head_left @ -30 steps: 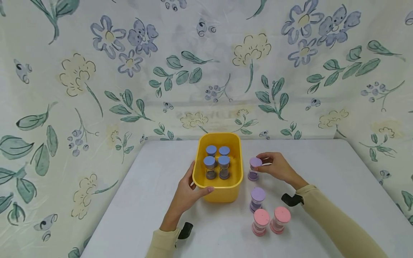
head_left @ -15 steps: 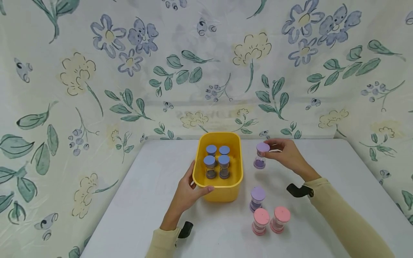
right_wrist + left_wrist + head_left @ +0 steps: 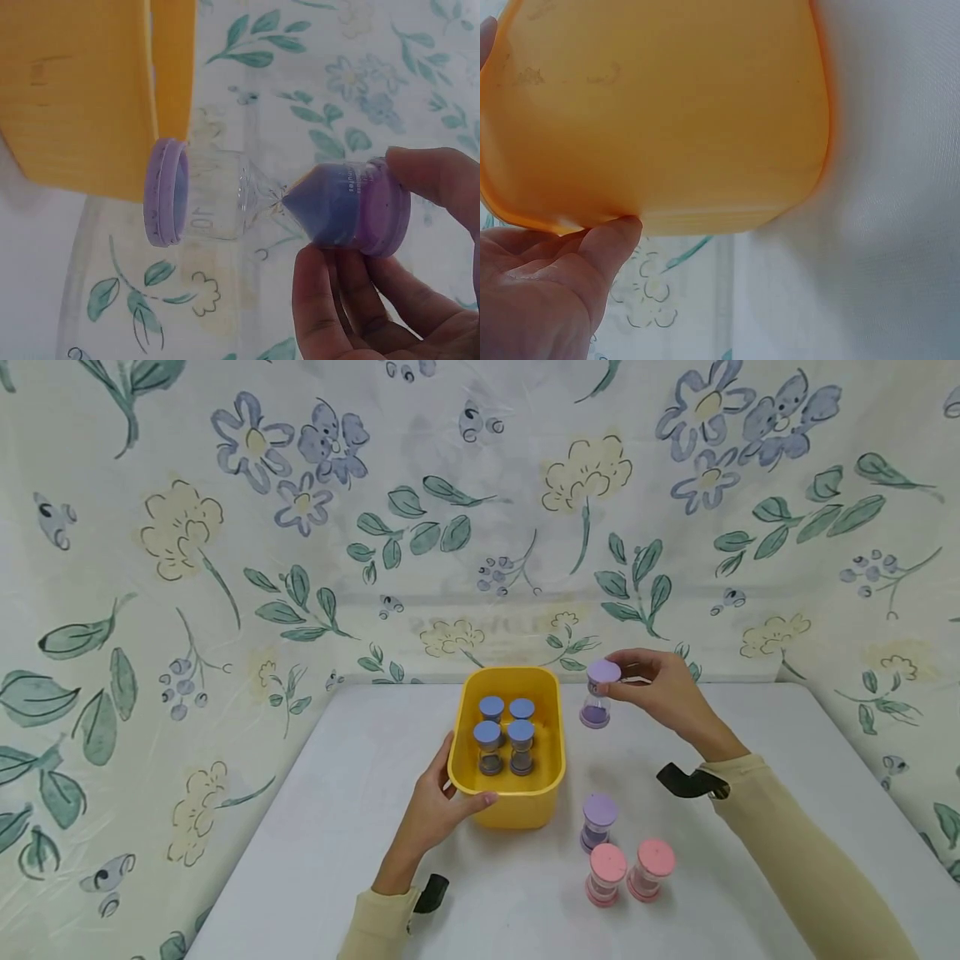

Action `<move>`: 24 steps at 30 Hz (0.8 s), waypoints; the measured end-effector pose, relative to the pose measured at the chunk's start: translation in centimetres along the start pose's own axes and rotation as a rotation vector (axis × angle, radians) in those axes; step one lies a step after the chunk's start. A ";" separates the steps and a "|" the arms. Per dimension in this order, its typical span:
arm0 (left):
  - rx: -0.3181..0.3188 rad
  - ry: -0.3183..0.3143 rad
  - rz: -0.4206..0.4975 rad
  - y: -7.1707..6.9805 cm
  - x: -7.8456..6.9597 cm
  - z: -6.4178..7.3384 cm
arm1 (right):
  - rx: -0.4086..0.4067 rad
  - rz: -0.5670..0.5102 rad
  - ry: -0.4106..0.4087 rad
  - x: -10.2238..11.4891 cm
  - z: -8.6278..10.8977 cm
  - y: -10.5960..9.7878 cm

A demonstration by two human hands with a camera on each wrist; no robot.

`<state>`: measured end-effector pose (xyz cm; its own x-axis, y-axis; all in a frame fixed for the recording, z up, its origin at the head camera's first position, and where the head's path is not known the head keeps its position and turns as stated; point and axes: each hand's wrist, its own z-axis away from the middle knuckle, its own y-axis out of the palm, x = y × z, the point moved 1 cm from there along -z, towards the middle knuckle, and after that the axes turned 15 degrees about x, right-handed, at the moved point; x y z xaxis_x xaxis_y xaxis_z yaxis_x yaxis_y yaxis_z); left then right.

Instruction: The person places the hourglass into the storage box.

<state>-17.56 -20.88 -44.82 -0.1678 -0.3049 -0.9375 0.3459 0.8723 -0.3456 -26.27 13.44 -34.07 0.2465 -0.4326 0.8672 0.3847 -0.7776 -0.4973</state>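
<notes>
Raised above the table, a purple-capped hourglass (image 3: 597,695) is pinched near its top by my right hand (image 3: 660,693), just right of the yellow bin (image 3: 506,812). In the right wrist view this hourglass (image 3: 259,199) shows clear glass and purple sand, with thumb and fingers round one capped end. My left hand (image 3: 438,810) holds the bin's near left corner, thumb over the front rim and fingers along the side. Inside the bin stand several blue-capped hourglasses (image 3: 487,735). In the left wrist view the bin wall (image 3: 667,112) hides the left thumb's side of the grip in part.
Another purple hourglass (image 3: 599,817) stands upright on the white table (image 3: 360,760), right of the bin. In front of it are two pink hourglasses, one at left (image 3: 606,872) and one at right (image 3: 652,867). A floral cloth (image 3: 480,527) hangs behind the table.
My right hand has lifted the purple hourglass off the table, up and away from me, swinging right and then slightly back left. The left hand and bin have stayed in place.
</notes>
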 end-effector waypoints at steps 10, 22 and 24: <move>-0.002 0.003 0.002 0.0 0.0 0.0 | 0.065 -0.037 -0.083 2.8 -1.6 1.9; -0.005 -0.027 0.008 0.0 0.0 -0.2 | 0.160 -0.050 -0.125 4.4 -3.4 6.1; -0.005 -0.037 0.005 0.0 0.1 -0.2 | 0.171 -0.034 -0.123 4.4 -3.7 6.8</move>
<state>-17.74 -20.86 -44.87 -0.1314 -0.3144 -0.9401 0.3418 0.8758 -0.3407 -25.85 4.61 -33.52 0.3334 -0.3408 0.8790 0.5375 -0.6973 -0.4742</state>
